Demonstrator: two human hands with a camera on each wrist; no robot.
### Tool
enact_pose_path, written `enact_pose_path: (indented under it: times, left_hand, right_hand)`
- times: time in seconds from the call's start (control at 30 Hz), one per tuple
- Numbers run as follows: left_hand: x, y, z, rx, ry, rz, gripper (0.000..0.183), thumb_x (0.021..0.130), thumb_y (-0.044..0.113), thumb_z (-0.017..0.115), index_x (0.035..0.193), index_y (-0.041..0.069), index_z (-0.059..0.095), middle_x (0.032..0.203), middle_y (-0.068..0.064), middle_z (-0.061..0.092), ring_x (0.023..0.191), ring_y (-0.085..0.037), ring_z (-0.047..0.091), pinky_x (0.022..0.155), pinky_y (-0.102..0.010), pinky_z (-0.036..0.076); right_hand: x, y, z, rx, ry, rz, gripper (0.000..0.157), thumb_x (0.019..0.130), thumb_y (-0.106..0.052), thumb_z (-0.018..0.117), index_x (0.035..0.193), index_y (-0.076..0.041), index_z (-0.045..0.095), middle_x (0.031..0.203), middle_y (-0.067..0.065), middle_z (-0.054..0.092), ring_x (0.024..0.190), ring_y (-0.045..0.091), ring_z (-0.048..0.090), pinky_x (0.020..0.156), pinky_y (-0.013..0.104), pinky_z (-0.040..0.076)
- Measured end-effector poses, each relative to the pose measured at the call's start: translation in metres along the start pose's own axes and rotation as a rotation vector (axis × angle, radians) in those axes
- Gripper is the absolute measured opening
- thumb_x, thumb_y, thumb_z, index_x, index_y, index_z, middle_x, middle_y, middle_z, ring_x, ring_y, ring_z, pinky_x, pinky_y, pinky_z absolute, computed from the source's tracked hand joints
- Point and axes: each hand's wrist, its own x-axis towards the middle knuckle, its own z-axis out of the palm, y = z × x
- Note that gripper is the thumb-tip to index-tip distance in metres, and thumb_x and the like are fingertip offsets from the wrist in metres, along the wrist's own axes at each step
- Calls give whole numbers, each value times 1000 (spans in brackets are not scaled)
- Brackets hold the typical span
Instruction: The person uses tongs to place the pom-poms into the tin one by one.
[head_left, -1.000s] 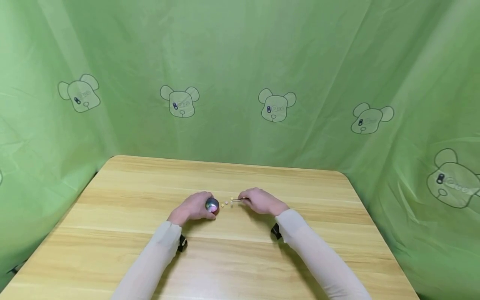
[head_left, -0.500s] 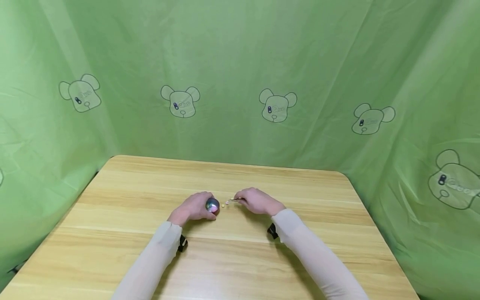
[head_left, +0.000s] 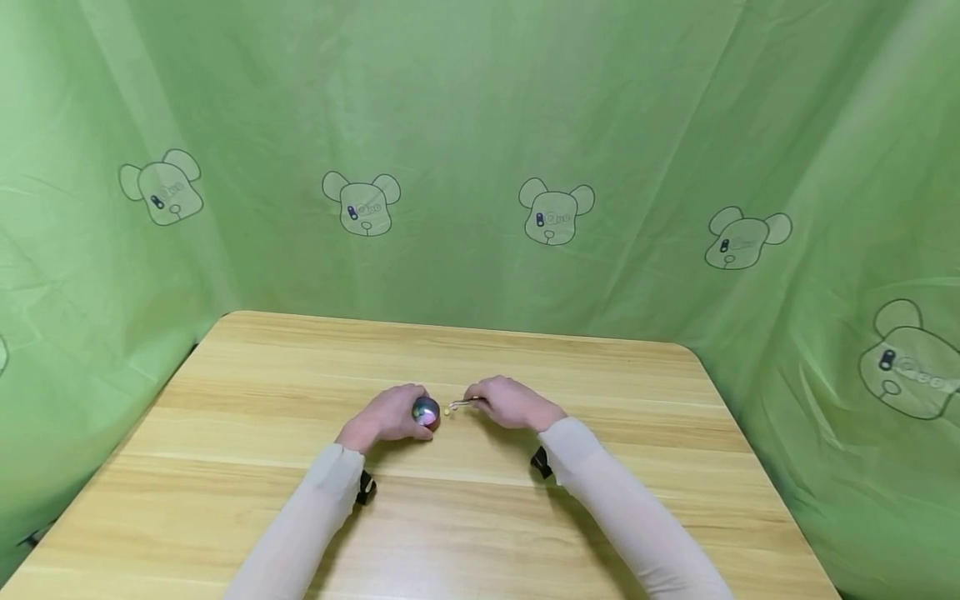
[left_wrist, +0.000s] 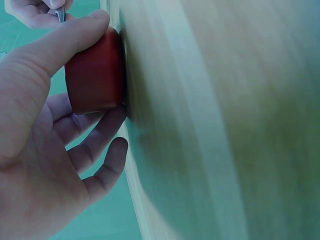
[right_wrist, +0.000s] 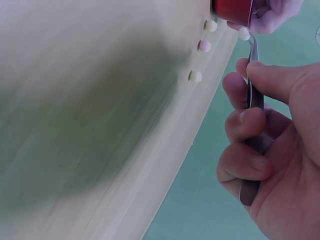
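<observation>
My left hand (head_left: 388, 412) grips a small red container (left_wrist: 95, 72) upright on the table, thumb on one side and fingers on the other. From the head view its round top (head_left: 426, 412) looks dark and shiny with coloured reflections. Just to the right, my right hand (head_left: 513, 402) holds metal tweezers (right_wrist: 255, 95) between thumb and curled fingers. Their bent tips pinch a small whitish ball (right_wrist: 244, 34) close to the container's wall. On the tabletop in the right wrist view lie a cream ball (right_wrist: 211, 25), a pink ball (right_wrist: 204, 45) and another pale ball (right_wrist: 195, 76).
A wood-grain table (head_left: 450, 517) with rounded far corners carries everything. Green curtains (head_left: 465, 100) printed with bear heads hang behind it and along both sides. Dark wrist devices (head_left: 542, 462) sit under the pale sleeves (head_left: 615, 500).
My right hand has moved a little left with the tweezers, whose tips are now nearer the container and have a whitish ball between them. My left hand and the container stay almost still.
</observation>
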Motion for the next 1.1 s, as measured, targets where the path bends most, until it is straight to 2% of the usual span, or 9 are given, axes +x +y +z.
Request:
enact_pose_path:
  times: [0.3,1.1]
  left_hand:
    - [0,0,-1,4,4,10,53,70,35,84,109,11,58,100,-1,60,92,-19,57,83,-37,46]
    - [1,-3,1,8,-1,27,56,69,35,83,111,9,58,100,-1,60,92,-19,56,83,-37,46]
  right_hand:
    - [3,-2,1,-6,-6,13,20,97,-12,53,111,-11,67,106,3,66,99,16,61,90,33,47]
    - [8,-7,1,-10,-2,-19,18,96,-11,54,109,-9,67,103,3,67,97,17,62,88,33,48]
